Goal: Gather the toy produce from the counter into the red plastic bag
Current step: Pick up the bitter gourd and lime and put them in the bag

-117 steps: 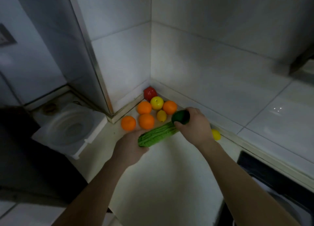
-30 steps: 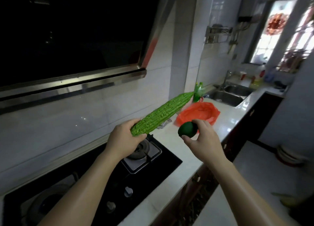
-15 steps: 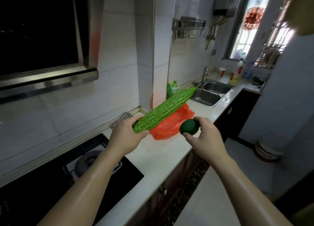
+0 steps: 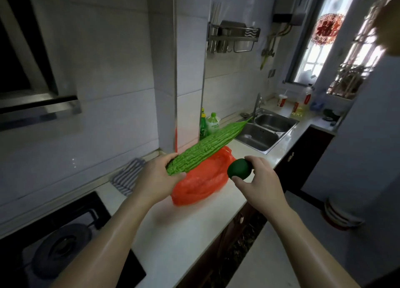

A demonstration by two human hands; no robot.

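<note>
Left hand (image 4: 155, 176) grips bitter gourd (image 4: 207, 145), right hand (image 4: 258, 179) grips avocado (image 4: 238, 168) — by the red bag (image 4: 201, 187).

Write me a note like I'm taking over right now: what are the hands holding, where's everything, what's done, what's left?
The red plastic bag lies crumpled on the white counter, between the stove and the sink.
The left hand grips the thick end of the toy bitter gourd, slanted above the bag.
The right hand holds the dark green round toy fruit, just right of the bag.
Done: both pieces are in hand at the bag.
Left: put both in. What the bag already holds cannot be seen; no other toy produce shows here.
</note>
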